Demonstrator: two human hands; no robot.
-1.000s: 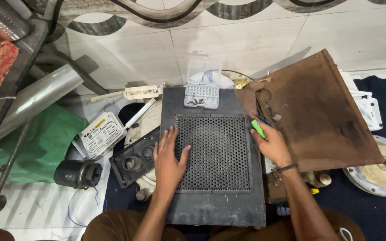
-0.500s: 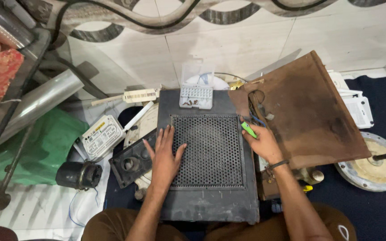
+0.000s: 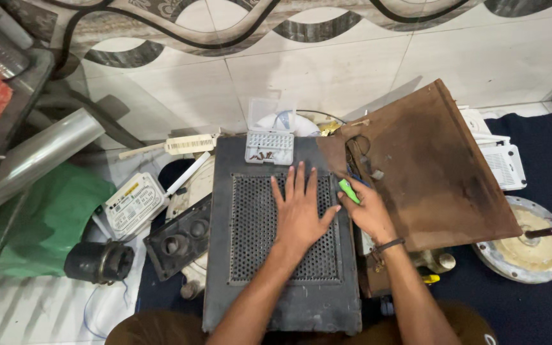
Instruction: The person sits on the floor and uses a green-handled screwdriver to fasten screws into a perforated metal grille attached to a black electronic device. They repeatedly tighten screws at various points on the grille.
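Left hand (image 3: 299, 214) flat, open on perforated panel (image 3: 250, 249); right hand (image 3: 368, 209) grips green tool (image 3: 349, 190).

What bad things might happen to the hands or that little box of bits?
1. The clear parts box sits open on the far edge of the dark perforated panel; tipping the panel might spill it.
2. The left hand presses flat on the panel while the right hand holds a green tool close by; a slip could poke fingers.
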